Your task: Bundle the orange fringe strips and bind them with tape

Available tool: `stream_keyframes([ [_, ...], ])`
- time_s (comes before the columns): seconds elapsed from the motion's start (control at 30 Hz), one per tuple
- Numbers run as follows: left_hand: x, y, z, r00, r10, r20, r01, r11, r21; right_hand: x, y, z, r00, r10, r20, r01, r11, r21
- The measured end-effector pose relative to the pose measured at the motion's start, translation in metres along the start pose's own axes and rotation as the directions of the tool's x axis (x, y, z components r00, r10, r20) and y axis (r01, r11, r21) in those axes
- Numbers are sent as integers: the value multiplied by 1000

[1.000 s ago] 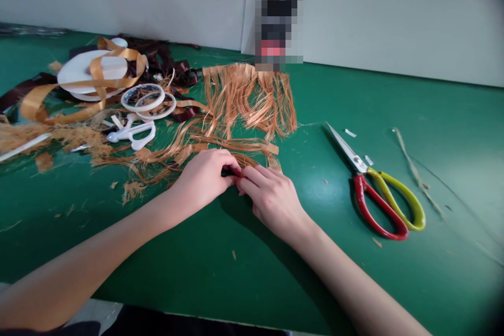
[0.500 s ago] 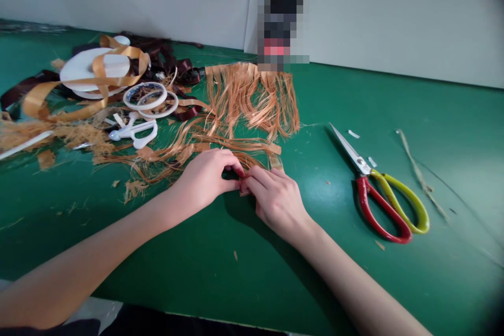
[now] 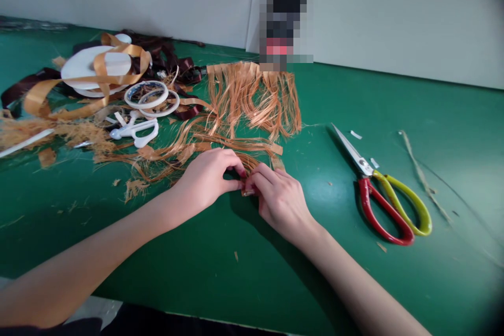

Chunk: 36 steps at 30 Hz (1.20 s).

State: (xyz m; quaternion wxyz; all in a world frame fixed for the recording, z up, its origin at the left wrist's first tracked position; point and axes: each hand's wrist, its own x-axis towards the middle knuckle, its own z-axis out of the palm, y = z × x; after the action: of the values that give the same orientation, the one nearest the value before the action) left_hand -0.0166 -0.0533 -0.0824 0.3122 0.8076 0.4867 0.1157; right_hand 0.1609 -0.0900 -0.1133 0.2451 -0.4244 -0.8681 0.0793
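My left hand [image 3: 208, 176] pinches a small piece of copper-brown ribbon [image 3: 247, 192] between thumb and fingertips. On the same piece, from the right, the fingers of my right hand [image 3: 279, 191] are closed, hiding most of it. Just beyond both hands lie long frayed copper ribbon strands [image 3: 236, 143], some ending in flat unfrayed tabs. Farther back, a fringe of copper strands [image 3: 254, 97] is spread out, its flat tops in a row.
Red-and-yellow-handled scissors [image 3: 384, 194] lie on the green table [image 3: 165, 268] to the right, near a thin twisted cord [image 3: 423, 178]. At left are white-handled scissors [image 3: 137, 130], white tape rings [image 3: 146, 95], a ribbon spool [image 3: 79, 65] and dark ribbon [image 3: 165, 55]. A pale wall [image 3: 374, 16] stands behind.
My right fingers have shifted slightly on the small ribbon piece, and a bit more of its lower end shows. The whole view has moved a little; other things lie as before.
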Motion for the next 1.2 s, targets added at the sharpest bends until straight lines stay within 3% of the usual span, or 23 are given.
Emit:
stream_keyframes([
  [0.5,0,-3,1,999,27,-36,-28,999,-38,-2,-1,-5,999,7,-36,-4,995,98],
  [0.83,1,-2,0,1000,6,-19,-7,1000,-26,2,-8,-7,994,-109,-7,106,976,-193],
  [1.2,0,-1,0,1000,16,-17,-16,1000,-10,0,-8,-4,996,-68,-58,52,971,-231],
])
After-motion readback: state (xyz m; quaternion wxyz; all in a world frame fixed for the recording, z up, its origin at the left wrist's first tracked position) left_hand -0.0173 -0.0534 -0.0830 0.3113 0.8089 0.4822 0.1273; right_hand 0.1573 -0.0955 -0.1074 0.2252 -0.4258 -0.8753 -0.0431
